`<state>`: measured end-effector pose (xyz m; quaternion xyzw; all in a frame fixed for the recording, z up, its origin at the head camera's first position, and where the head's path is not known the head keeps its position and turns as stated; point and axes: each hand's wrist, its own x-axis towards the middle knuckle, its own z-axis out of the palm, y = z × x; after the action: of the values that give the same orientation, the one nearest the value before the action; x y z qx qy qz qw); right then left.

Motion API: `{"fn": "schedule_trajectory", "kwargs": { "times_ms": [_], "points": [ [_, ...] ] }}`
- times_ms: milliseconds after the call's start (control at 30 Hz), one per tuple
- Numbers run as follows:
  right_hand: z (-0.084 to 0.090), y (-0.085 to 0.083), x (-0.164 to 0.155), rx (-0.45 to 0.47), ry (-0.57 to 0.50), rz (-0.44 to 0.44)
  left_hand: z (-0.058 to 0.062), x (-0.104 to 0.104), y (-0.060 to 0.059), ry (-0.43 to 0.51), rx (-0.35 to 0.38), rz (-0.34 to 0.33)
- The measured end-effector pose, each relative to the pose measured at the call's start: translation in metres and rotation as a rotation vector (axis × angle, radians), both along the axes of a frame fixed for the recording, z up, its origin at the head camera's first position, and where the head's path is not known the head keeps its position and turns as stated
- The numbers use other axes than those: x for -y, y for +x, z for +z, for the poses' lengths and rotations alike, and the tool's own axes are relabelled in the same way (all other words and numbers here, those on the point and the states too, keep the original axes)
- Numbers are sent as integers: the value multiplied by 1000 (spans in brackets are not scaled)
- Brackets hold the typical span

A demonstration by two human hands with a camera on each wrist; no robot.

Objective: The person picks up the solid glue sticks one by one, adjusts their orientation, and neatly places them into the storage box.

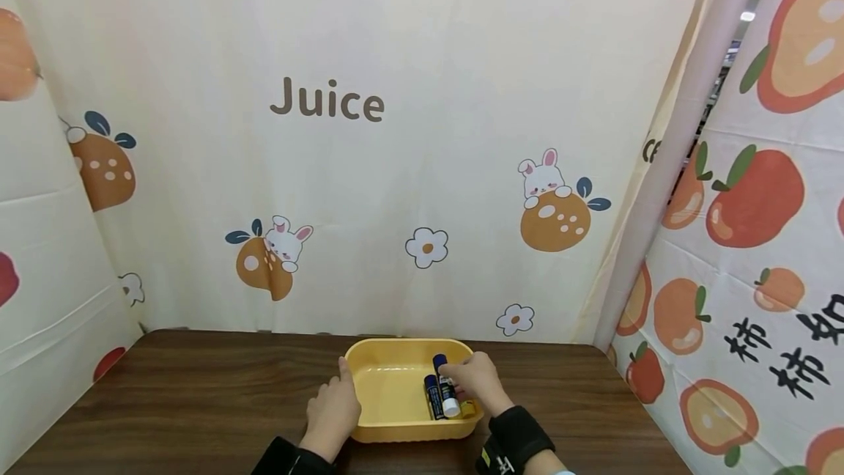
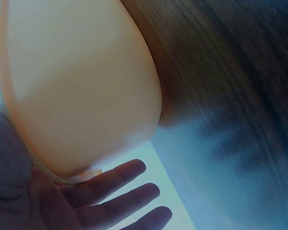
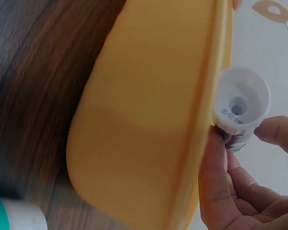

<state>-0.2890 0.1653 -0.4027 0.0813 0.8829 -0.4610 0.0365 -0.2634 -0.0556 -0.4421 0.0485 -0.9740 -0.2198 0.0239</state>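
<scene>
A yellow plastic basin (image 1: pixel 389 432) stands on the table, with a navy-and-white glue stick (image 1: pixel 450 407) tilted inside it. My right hand (image 1: pixel 480 380) reaches over the basin's right side and pinches this stick between thumb and fingers. Its hollow white base (image 3: pixel 242 98) faces the camera in the right wrist view. Beside it, a second dark blue glue stick (image 1: pixel 433 396) leans in the basin. My left hand (image 1: pixel 332 407) rests against the basin's left rim. Three of its fingers (image 2: pixel 120 206) stretch out straight in the left wrist view.
A small yellow object (image 1: pixel 467 409) lies in the basin's right front corner, partly hidden by the right hand. In the right wrist view, a teal-and-white rounded thing (image 3: pixel 24 215) shows at the lower left. Behind the brown wooden table (image 1: pixel 217 387) hangs a printed cream curtain (image 1: pixel 428 167).
</scene>
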Motion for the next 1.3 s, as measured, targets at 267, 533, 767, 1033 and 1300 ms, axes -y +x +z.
{"fn": "schedule_trajectory", "kwargs": {
  "times_ms": [267, 533, 767, 1033, 1300],
  "points": [
    [-16, 0, 18, -5, -14, 27, -2, 1, 0, 4, -13, 0],
    [-33, 1, 24, -20, 37, 34, -4, 1, 0, 10, -18, 0],
    [-33, 3, 33, -143, 177, 59, -4, 0, -1, 8, -7, 3],
    [-34, 5, 44, -208, 300, 36, -4, 0, -1, 15, -23, -2],
    [-36, 8, 50, -272, 406, 33, -3, 0, 1, 17, -33, -6]
  ]
}}
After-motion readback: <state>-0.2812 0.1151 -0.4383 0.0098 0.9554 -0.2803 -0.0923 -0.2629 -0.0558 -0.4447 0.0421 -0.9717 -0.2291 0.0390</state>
